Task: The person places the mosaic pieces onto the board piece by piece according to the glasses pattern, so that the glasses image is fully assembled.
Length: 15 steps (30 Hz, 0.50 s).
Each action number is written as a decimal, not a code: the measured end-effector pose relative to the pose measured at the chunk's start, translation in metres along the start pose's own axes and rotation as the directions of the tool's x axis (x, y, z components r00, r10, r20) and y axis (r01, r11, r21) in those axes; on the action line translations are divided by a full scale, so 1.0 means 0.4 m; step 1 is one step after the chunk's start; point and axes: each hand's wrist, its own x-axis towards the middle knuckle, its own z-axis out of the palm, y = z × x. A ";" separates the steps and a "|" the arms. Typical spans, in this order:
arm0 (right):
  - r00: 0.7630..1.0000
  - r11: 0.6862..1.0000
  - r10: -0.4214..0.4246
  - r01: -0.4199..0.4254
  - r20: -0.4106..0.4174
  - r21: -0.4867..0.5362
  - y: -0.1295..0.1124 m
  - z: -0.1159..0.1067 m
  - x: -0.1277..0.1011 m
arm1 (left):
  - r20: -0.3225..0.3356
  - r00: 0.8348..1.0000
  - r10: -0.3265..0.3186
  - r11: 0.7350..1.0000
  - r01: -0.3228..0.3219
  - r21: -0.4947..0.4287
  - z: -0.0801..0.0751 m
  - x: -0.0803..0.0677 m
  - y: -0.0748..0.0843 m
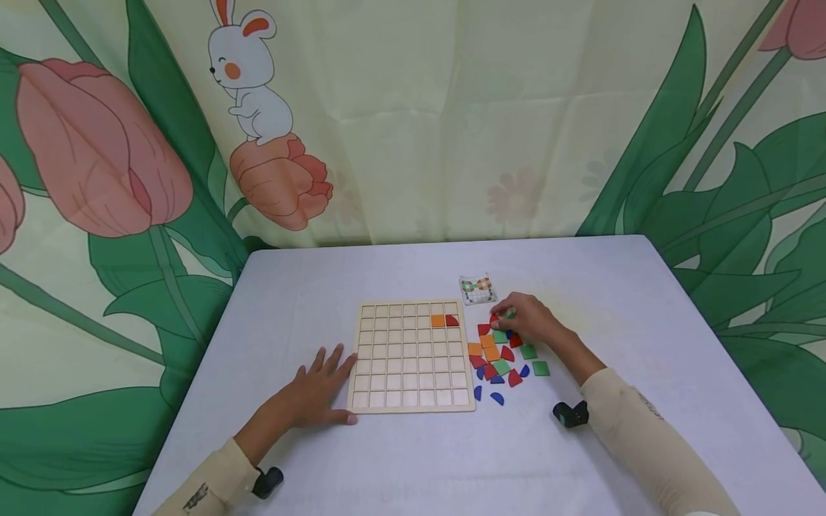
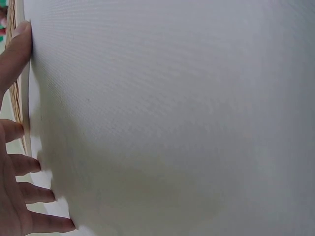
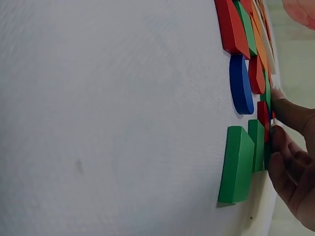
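A wooden grid board (image 1: 413, 410) lies flat on the table. In its upper right cells sit an orange square (image 1: 438, 320) and a red quarter-circle piece (image 1: 452, 321). My left hand (image 1: 316, 395) rests by the board's left edge, fingers spread and straight; in the left wrist view the thumb (image 2: 19, 49) touches that edge. Over the far end of the loose pieces, my right hand (image 1: 528, 319) pinches a red piece (image 1: 494, 320) between thumb and fingers. Its exact shape is partly hidden. A green piece (image 1: 510, 313) shows beside those fingers.
Right of the board lie several loose pieces: orange squares (image 1: 492, 353), green squares (image 1: 540, 368), red quarter-circles (image 1: 514, 378) and blue half-circles (image 1: 497, 398). A small printed pattern card (image 1: 477, 289) lies beyond the board's far right corner. The white table (image 1: 413, 466) meets a curtain behind.
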 end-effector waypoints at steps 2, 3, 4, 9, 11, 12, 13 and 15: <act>1.000 1.000 0.008 -0.008 0.000 -0.005 -0.002 0.000 -0.001 | 0.004 1.000 -0.001 1.000 0.001 0.000 -0.002 0.000 0.001; 1.000 1.000 0.010 -0.010 0.001 -0.008 -0.003 0.000 -0.001 | 0.006 1.000 -0.001 1.000 0.001 0.000 -0.002 0.000 0.001; 1.000 1.000 0.008 -0.008 0.002 -0.009 -0.004 0.000 -0.002 | 0.008 1.000 -0.001 1.000 0.001 -0.003 -0.003 -0.001 0.001; 0.999 1.000 -0.029 0.029 0.021 0.003 -0.005 0.001 -0.001 | 0.014 1.000 -0.001 1.000 0.001 -0.009 -0.008 -0.003 0.003; 0.998 0.999 -0.048 0.048 0.026 0.014 -0.005 0.002 -0.001 | 0.011 1.000 0.002 1.000 -0.002 -0.008 -0.011 -0.004 0.004; 0.998 0.998 -0.059 0.058 0.028 0.017 -0.005 0.003 -0.001 | 0.010 1.000 0.004 1.000 -0.004 -0.008 -0.012 -0.005 0.005; 0.997 0.997 -0.073 0.072 0.030 0.018 -0.005 0.004 -0.002 | 0.008 1.000 0.005 1.000 -0.005 -0.007 -0.013 -0.005 0.006; 0.996 0.996 -0.089 0.089 0.031 0.018 -0.006 0.006 -0.004 | 0.005 1.000 0.007 1.000 -0.007 -0.007 -0.014 -0.006 0.006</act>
